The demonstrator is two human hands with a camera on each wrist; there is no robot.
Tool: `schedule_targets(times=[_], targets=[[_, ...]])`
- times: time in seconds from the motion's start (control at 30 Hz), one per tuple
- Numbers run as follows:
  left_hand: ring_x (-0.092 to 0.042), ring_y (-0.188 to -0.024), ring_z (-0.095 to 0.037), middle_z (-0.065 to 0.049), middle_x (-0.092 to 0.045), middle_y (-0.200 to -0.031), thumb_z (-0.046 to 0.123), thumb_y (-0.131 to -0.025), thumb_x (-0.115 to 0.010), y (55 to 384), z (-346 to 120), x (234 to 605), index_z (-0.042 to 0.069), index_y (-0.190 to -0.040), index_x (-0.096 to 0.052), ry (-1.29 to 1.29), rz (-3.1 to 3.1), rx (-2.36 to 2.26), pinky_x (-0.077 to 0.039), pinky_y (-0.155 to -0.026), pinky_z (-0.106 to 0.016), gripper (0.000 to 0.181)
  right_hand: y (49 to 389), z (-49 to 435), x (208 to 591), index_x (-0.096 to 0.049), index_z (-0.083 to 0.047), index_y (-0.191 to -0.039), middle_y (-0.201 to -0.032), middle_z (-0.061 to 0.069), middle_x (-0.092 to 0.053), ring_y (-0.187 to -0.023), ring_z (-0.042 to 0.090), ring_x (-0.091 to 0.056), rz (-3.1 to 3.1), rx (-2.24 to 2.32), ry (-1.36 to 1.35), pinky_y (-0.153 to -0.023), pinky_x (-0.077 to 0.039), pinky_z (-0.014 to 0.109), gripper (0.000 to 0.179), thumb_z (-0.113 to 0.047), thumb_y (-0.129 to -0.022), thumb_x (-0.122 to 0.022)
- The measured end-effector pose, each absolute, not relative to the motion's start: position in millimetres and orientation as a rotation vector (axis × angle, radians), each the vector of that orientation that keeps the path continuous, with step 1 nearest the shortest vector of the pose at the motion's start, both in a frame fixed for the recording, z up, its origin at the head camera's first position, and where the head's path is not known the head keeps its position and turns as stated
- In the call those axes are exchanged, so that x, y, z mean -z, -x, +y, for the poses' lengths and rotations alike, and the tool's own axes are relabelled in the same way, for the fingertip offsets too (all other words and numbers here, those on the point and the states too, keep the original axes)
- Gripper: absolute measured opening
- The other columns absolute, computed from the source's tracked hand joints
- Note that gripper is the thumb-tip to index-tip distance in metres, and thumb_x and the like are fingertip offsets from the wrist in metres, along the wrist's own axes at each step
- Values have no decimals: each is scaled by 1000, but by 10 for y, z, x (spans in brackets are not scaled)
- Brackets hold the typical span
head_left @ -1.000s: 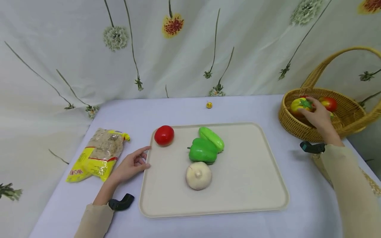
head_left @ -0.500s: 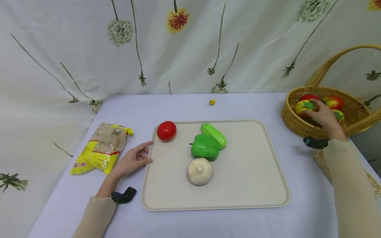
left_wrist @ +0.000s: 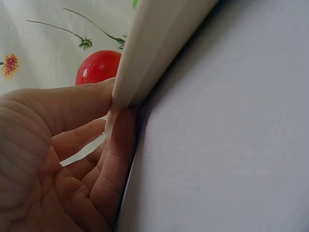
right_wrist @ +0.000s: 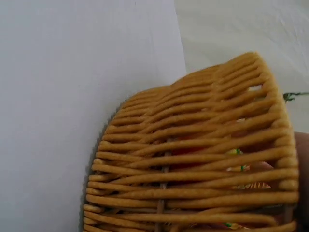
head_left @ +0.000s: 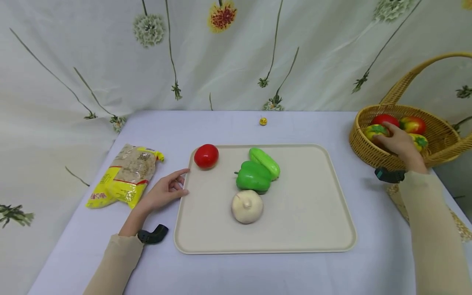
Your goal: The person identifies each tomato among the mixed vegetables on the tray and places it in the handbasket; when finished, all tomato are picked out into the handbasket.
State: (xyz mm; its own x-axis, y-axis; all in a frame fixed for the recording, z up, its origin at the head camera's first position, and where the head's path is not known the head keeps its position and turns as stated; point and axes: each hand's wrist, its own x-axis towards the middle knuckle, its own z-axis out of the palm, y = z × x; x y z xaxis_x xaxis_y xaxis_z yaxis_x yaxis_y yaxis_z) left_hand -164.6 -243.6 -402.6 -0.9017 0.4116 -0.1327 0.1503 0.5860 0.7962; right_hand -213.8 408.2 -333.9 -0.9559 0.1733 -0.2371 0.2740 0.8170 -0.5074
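Note:
My left hand (head_left: 164, 191) holds the left rim of a cream tray (head_left: 306, 221); the left wrist view shows its thumb and a finger (left_wrist: 123, 140) at the rim. On the tray are a red tomato (head_left: 206, 156), a green bell pepper (head_left: 253, 176), a cucumber (head_left: 265, 160) and a white garlic-like bulb (head_left: 247, 207). My right hand (head_left: 401, 144) reaches into a wicker basket (head_left: 363, 148), its fingers around a round yellow-green vegetable (head_left: 373, 131) with a star-shaped green cap. The basket's weave (right_wrist: 193, 159) mostly hides that hand in the right wrist view.
Inside the basket also lie a red tomato (head_left: 385, 119), a red-yellow fruit (head_left: 412, 124) and another yellow-green vegetable (head_left: 420, 141). Yellow packaged bags (head_left: 127, 176) lie left of the tray. A small gold ball (head_left: 263, 121) sits near the table's back edge.
My right hand has lowered the yellow-green vegetable a little further into the basket, and the red tomato behind it shows more. The left hand stays at the tray; the whole view shifts slightly.

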Motion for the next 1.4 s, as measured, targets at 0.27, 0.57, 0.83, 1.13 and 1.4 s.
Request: schedule_targets(times=[0.27,0.57,0.83,1.13,1.4], targets=[[-48,-76,-5,-14,-51,-102,18,-87,-66,1653,-2443,4044,7,-142,-37,-464,2512,-1234,-44,-66,-14,64,2081,3855,3281,-14,1,-148,-147,39,-5,-134,56,-10,3040,890,-415,-102,-20,71,68,-33,-96,-40],[-50,-76,-5,-14,-51,-104,19,-87,-66,1670,-2452,4032,7,-142,-37,-451,2503,-1240,-45,-67,-14,63,2119,3473,3248,-40,1,-137,-139,29,-33,-128,41,-29,3299,1216,-409,-103,-26,56,49,-17,-93,-44],[-50,-77,-6,-14,-50,-105,20,-87,-66,1666,-2447,4037,8,-143,-36,-431,2492,-1225,-45,-68,-14,64,2210,2945,3233,-57,1,-122,-117,23,-52,-86,4,-48,3543,1380,-175,-79,-37,18,35,-7,-88,-52],[-50,-77,-6,-14,-51,-105,19,-87,-66,1660,-2461,4043,7,-142,-37,-435,2496,-1221,-45,-68,-14,63,2354,2112,3176,-55,3,-122,-118,25,-53,-100,37,-58,3445,1482,438,-84,-50,49,36,-2,-86,-55],[-48,-77,-9,-13,-50,-102,23,-87,-67,1656,-2453,4027,10,-142,-38,-421,2489,-1226,-44,-67,-14,64,2365,1319,3190,-53,1,-125,-120,22,-51,-99,33,-58,3194,1516,768,-83,-52,43,39,-1,-86,-55]])
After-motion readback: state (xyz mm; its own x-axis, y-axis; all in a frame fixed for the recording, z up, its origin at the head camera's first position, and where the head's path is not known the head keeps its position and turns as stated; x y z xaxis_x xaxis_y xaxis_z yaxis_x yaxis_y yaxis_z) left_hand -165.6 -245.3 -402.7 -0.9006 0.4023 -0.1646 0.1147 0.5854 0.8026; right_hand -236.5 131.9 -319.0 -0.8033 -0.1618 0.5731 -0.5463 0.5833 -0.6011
